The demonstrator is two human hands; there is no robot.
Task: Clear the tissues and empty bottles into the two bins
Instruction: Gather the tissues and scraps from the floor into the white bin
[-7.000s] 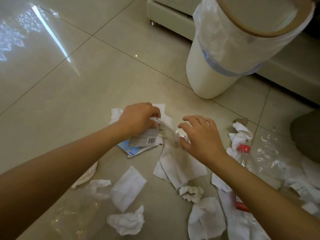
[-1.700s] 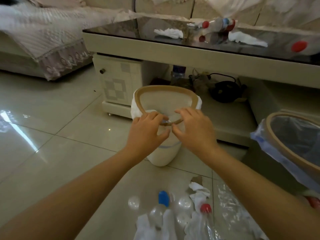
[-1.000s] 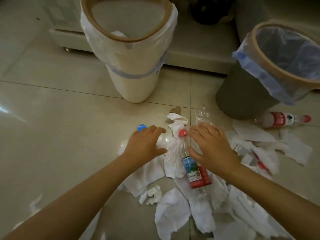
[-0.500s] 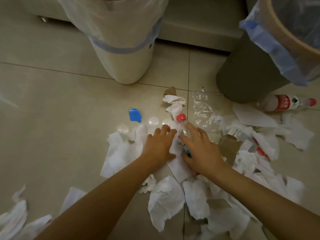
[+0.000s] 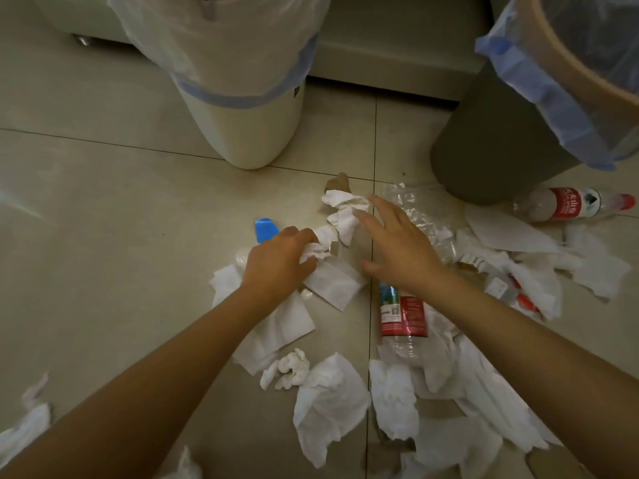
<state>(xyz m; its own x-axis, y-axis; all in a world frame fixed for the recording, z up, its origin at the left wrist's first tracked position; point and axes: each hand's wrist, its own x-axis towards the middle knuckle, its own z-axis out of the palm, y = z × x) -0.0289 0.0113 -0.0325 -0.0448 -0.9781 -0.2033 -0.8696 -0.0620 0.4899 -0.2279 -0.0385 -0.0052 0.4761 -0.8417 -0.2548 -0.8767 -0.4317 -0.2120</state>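
Observation:
White tissues [image 5: 328,402] lie scattered over the tiled floor. My left hand [image 5: 280,261] grips a crumpled tissue [image 5: 332,276] in the middle of the pile. My right hand [image 5: 401,243] hovers with fingers spread, its fingertips at a crumpled tissue [image 5: 345,210]. Under its wrist lies a clear bottle with a red label [image 5: 403,316]. A second red-labelled bottle [image 5: 574,203] lies beside the dark bin [image 5: 491,140] at the upper right. The white bin [image 5: 249,122], lined with a clear bag, stands at the top centre.
A blue bottle cap [image 5: 265,229] shows just left of my left hand. Crinkled clear plastic [image 5: 420,212] lies right of my right hand. The base of a low table [image 5: 387,60] runs behind both bins. More tissues [image 5: 24,430] lie at the lower left.
Since half a second ago my left hand has closed on a tissue, and my right hand has lifted off the bottle and spread towards the tissue farther up.

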